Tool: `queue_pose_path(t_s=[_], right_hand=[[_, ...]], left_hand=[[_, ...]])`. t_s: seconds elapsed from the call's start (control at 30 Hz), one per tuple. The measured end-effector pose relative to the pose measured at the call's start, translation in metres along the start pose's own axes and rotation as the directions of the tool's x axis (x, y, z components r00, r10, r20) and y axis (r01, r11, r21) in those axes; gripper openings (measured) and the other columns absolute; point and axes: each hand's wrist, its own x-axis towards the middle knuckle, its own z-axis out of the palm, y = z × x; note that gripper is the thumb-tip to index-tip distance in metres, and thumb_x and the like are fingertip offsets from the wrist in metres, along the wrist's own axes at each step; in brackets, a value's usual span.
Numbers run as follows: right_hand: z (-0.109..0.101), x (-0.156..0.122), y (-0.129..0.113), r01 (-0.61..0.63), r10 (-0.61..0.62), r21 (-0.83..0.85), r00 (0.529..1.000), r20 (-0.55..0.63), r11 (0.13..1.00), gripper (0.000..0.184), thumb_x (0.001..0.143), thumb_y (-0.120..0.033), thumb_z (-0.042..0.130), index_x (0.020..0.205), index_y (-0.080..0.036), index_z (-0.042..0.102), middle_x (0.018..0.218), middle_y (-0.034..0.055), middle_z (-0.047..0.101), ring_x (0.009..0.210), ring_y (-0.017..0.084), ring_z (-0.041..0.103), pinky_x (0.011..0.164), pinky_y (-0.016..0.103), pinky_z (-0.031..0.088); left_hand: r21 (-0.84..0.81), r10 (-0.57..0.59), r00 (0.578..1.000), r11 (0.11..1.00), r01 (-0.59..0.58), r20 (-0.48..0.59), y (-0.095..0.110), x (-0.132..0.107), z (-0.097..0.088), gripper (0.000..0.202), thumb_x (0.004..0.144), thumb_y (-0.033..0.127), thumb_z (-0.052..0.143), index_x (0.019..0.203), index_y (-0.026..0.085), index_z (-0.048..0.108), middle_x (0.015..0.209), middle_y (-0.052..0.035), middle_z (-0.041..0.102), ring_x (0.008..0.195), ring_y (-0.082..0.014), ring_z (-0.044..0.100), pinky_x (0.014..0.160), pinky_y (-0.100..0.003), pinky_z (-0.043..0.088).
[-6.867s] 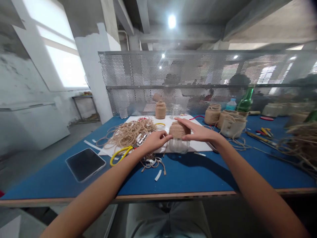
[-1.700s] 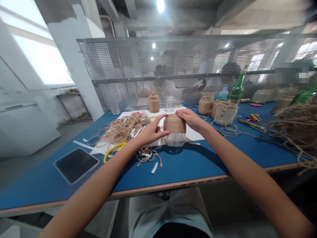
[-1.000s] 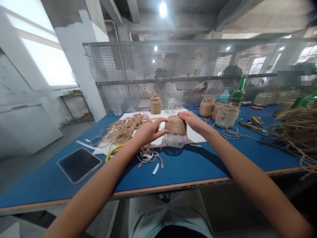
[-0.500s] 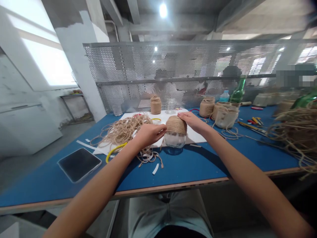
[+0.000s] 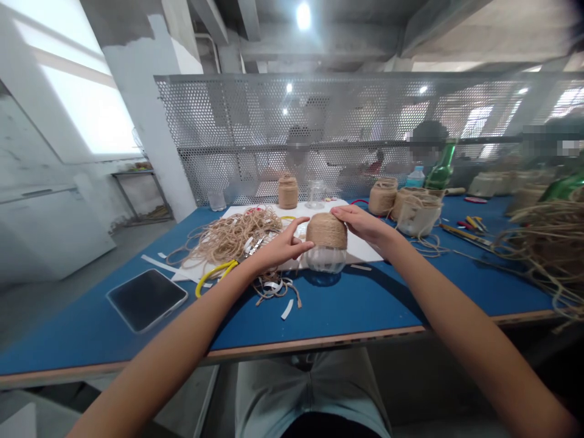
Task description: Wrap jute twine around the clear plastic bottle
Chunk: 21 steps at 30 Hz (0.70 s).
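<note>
A glass jar (image 5: 326,258) stands on the blue table with its upper part wrapped in brown twine (image 5: 326,231); bare glass shows below. My right hand (image 5: 365,224) grips the jar at its upper right side, fingers over the wrapped part. At the jar's left is my left hand (image 5: 283,246), thumb and index finger spread apart, with the thumb tip close to the twine. Whether that tip touches the jar I cannot tell. Behind my left wrist lie yellow-handled scissors (image 5: 216,275), partly covered by the forearm, and a loose heap of twine (image 5: 241,234).
A dark-screened tablet or phone (image 5: 148,300) lies at the left. Another twine-wrapped jar (image 5: 288,193) and a clear jar (image 5: 316,196) stand at the back. Wrapped jars (image 5: 383,198), a green bottle (image 5: 441,169) and tangled twine (image 5: 542,243) occupy the right. A perforated metal screen (image 5: 255,128) rises behind.
The thumb and index finger of my left hand have parted from a pinch beside the jar. My right hand stays on the jar. More of the scissors now shows.
</note>
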Motion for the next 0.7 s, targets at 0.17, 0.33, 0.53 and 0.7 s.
queue_pose_path(t_s=[0.17, 0.33, 0.53, 0.7], right_hand=[[-0.001, -0.005, -0.014, -0.02, 0.021, -0.023, 0.999, 0.041, 1.0, 0.036, 0.067, -0.051, 0.058, 0.064, -0.016, 0.055, 0.069, 0.0025, 0.056, 0.067, 0.015, 0.048, 0.064, 0.029, 0.037], [0.003, -0.011, -0.034, -0.019, 0.024, -0.164, 0.999, 0.026, 0.986, 0.045, 0.072, -0.056, 0.051, 0.051, -0.017, 0.047, 0.051, -0.0017, 0.043, 0.053, 0.012, 0.038, 0.054, 0.027, 0.028], [0.008, -0.012, -0.04, -0.023, 0.006, -0.497, 0.999, -0.037, 0.868, 0.049, 0.081, -0.056, 0.037, 0.05, -0.018, 0.037, 0.051, -0.0023, 0.034, 0.05, 0.01, 0.029, 0.049, 0.027, 0.021], [0.008, -0.011, -0.035, -0.021, 0.032, -0.464, 0.999, 0.017, 0.886, 0.045, 0.081, -0.054, 0.037, 0.054, -0.018, 0.039, 0.054, -0.0023, 0.036, 0.051, 0.01, 0.031, 0.049, 0.026, 0.024]], left_hand=[[-0.017, 0.021, 1.0, 1.0, -0.021, 0.002, 0.009, -0.003, 0.003, 0.062, 0.08, 0.034, 0.054, 0.133, 0.021, 0.024, 0.054, 0.0085, 0.037, 0.048, -0.0084, 0.039, 0.047, -0.019, 0.029], [0.103, 0.018, 0.999, 0.995, -0.014, -0.041, 0.022, -0.006, 0.006, 0.061, 0.077, 0.033, 0.056, 0.13, 0.02, 0.028, 0.056, 0.0086, 0.035, 0.049, -0.0082, 0.038, 0.049, -0.019, 0.031], [0.238, 0.036, 0.994, 0.971, -0.01, -0.106, 0.027, -0.007, 0.015, 0.057, 0.078, 0.035, 0.055, 0.127, 0.019, 0.03, 0.051, 0.0102, 0.035, 0.046, -0.0091, 0.039, 0.048, -0.019, 0.028], [0.229, 0.03, 0.994, 0.973, -0.005, -0.106, 0.025, -0.006, 0.017, 0.059, 0.077, 0.039, 0.056, 0.126, 0.019, 0.029, 0.049, 0.0113, 0.035, 0.044, -0.0091, 0.039, 0.047, -0.019, 0.026]])
